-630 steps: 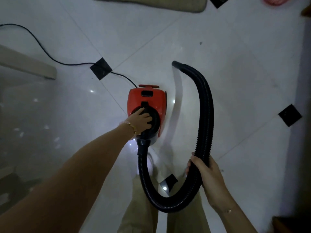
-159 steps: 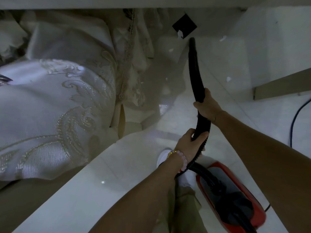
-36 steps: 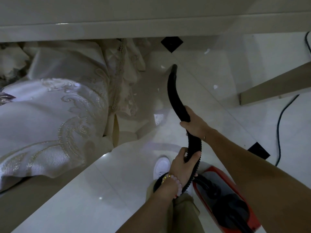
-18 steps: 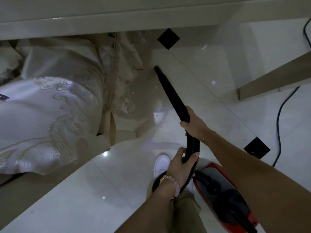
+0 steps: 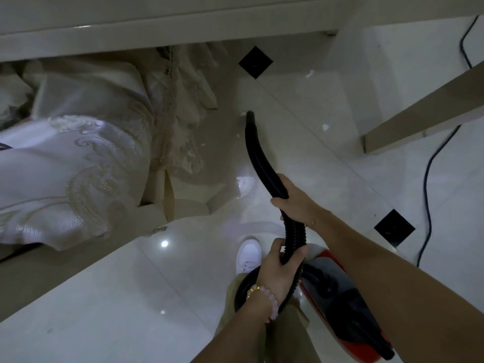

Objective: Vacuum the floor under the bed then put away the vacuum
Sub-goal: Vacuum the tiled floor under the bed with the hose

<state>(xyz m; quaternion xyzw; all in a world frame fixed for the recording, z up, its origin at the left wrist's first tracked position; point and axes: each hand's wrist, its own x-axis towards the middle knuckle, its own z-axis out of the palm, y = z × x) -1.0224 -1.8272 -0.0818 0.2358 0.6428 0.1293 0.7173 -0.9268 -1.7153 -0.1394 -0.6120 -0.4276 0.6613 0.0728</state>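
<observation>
Both my hands hold the black ribbed vacuum hose (image 5: 258, 158). My right hand (image 5: 294, 203) grips it midway, and my left hand (image 5: 279, 268), with a bead bracelet, grips it lower, near where it loops back. The hose's open end (image 5: 250, 116) points at the glossy floor beside the bed, close to small white scraps (image 5: 242, 115). The red and black vacuum body (image 5: 337, 302) sits on the floor at lower right, partly hidden by my right arm. The bed with its cream embroidered cover (image 5: 70, 166) fills the left side, its skirt hanging to the floor.
A pale wall base (image 5: 167, 24) runs along the top. A beige furniture edge (image 5: 424, 111) juts in at right. The black power cord (image 5: 429, 163) trails over the white tiles at far right. More white scraps (image 5: 325, 127) lie on the floor. My white shoe (image 5: 248, 255) stands by the hose loop.
The hose end has swung right and drawn back from the bed skirt toward the open floor. Both hands keep their hold on the hose.
</observation>
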